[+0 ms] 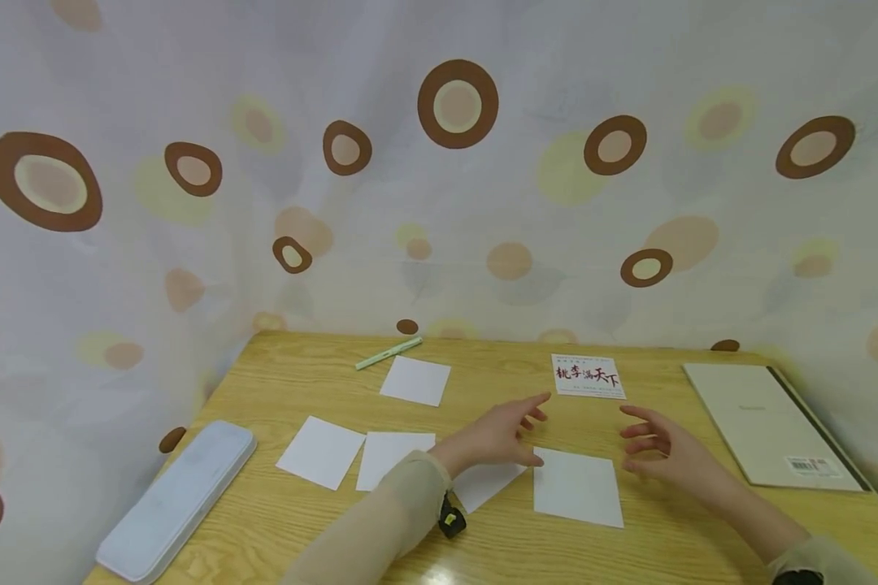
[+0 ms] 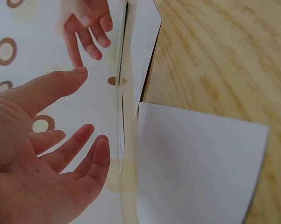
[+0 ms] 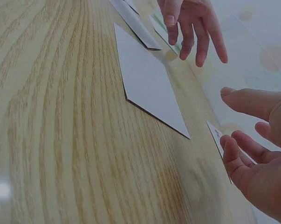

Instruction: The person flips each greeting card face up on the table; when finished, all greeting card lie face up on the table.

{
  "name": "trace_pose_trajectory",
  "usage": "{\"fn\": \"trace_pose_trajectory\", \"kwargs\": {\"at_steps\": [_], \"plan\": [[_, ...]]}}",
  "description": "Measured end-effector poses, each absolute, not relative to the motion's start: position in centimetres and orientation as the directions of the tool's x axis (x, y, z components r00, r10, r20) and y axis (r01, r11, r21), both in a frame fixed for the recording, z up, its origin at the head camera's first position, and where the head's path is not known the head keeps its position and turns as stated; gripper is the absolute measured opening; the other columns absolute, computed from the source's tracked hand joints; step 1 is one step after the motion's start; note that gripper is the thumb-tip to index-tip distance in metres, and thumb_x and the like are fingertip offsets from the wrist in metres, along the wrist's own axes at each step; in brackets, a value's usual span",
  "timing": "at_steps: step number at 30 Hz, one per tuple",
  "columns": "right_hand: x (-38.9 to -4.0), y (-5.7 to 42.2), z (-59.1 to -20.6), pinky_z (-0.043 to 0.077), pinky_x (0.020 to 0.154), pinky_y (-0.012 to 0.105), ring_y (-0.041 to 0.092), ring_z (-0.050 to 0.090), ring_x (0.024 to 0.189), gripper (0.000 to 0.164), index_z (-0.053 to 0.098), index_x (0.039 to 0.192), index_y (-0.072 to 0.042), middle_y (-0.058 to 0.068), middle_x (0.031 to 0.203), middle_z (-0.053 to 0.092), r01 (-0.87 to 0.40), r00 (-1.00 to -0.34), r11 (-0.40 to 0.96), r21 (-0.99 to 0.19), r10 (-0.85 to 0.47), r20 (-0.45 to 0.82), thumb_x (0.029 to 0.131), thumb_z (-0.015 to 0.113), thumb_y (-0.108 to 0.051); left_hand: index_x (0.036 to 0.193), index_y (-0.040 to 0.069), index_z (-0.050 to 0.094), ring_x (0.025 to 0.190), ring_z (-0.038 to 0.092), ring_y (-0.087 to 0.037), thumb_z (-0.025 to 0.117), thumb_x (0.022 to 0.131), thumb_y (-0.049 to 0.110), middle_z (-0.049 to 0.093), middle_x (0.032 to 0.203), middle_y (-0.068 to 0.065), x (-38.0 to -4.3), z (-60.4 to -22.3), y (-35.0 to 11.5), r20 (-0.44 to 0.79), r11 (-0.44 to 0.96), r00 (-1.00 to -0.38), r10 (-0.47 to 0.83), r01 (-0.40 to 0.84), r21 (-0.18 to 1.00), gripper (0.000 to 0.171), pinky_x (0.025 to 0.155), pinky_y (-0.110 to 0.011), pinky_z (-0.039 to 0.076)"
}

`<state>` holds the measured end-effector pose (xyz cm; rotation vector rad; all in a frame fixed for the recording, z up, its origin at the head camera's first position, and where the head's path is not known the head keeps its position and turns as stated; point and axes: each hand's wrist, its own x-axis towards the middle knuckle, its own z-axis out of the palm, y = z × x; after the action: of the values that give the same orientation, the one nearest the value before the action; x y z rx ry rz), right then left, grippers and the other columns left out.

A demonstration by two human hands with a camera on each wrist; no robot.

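Both hands hover over a wooden table with nothing held. My left hand (image 1: pixel 493 435) reaches in from the left, fingers loosely bent, above a white card (image 1: pixel 483 485) that its wrist partly hides. Just right of its thumb lies another white square card (image 1: pixel 576 487), flat on the wood. My right hand (image 1: pixel 662 451) stands to the right of that card, palm facing left, fingers relaxed and apart. Beyond both hands lies a white card with red Chinese writing (image 1: pixel 588 376). In the left wrist view the left hand (image 2: pixel 61 154) has spread fingers; the right wrist view shows the right hand (image 3: pixel 261 149) likewise.
More white cards lie to the left: one (image 1: pixel 415 380) near a pale green pen (image 1: pixel 389 353), one (image 1: pixel 320 452) farther left, one (image 1: pixel 388 455) partly behind the left sleeve. A pale blue case (image 1: pixel 179 500) sits at the left edge, a cream flat box (image 1: pixel 768 426) at the right.
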<state>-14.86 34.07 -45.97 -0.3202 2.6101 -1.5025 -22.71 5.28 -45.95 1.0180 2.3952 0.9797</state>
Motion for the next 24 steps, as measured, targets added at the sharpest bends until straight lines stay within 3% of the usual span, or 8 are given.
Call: {"fn": "trace_pose_trajectory", "kwargs": {"at_steps": [5,10,16,18,24], "plan": [[-14.2,34.1,-46.2,0.054,0.074,0.021,-0.002,0.059,0.097,0.078,0.036,0.146,0.006,0.026,0.123,0.057,-0.161,-0.971,0.515,-0.842,-0.237,0.040,0.083,0.078,-0.010,0.158,0.015,0.026,0.118,0.057,-0.015,0.084,0.080,0.018,0.055,0.140,-0.002,-22.1,-45.8,4.7,-0.058,0.508,-0.665,0.745,0.509,0.694,0.097,0.092,-0.017,0.048],[-13.8,34.1,-46.7,0.053,0.071,0.021,-0.003,0.058,0.097,0.078,0.038,0.144,0.008,0.026,0.122,0.059,-0.218,-0.961,0.515,-0.829,-0.262,0.090,0.080,0.080,-0.007,0.158,0.016,0.026,0.125,0.055,-0.018,0.084,0.080,0.020,0.054,0.142,-0.003,-21.5,-46.0,4.6,-0.065,0.514,-0.654,0.754,0.524,0.679,0.098,0.100,-0.021,0.046],[-13.3,33.9,-47.3,0.051,0.068,0.020,-0.006,0.057,0.097,0.082,0.040,0.144,0.006,0.026,0.123,0.060,-0.246,-0.955,0.540,-0.805,-0.276,0.106,0.076,0.084,-0.010,0.160,0.022,0.019,0.140,0.037,-0.016,0.085,0.078,0.035,0.050,0.147,0.007,-21.1,-47.0,4.8,-0.102,0.573,-0.628,0.771,0.616,0.541,0.105,0.118,-0.035,0.028],[-13.2,33.9,-47.4,0.051,0.068,0.020,-0.006,0.057,0.097,0.082,0.040,0.143,0.006,0.027,0.122,0.060,-0.262,-0.952,0.544,-0.797,-0.278,0.123,0.076,0.084,-0.009,0.160,0.023,0.018,0.141,0.034,-0.015,0.085,0.077,0.039,0.049,0.149,0.009,-21.0,-47.2,4.8,-0.105,0.581,-0.622,0.776,0.640,0.503,0.107,0.118,-0.038,0.024],[-13.1,33.7,-48.1,0.051,0.069,0.020,-0.007,0.056,0.101,0.082,0.042,0.142,0.004,0.027,0.124,0.061,-0.290,-0.943,0.541,-0.789,-0.300,0.141,0.074,0.086,-0.011,0.159,0.021,0.022,0.138,0.037,-0.015,0.085,0.075,0.043,0.048,0.149,0.006,-20.7,-47.1,4.8,-0.095,0.578,-0.603,0.792,0.689,0.437,0.107,0.114,-0.035,0.027]]}}
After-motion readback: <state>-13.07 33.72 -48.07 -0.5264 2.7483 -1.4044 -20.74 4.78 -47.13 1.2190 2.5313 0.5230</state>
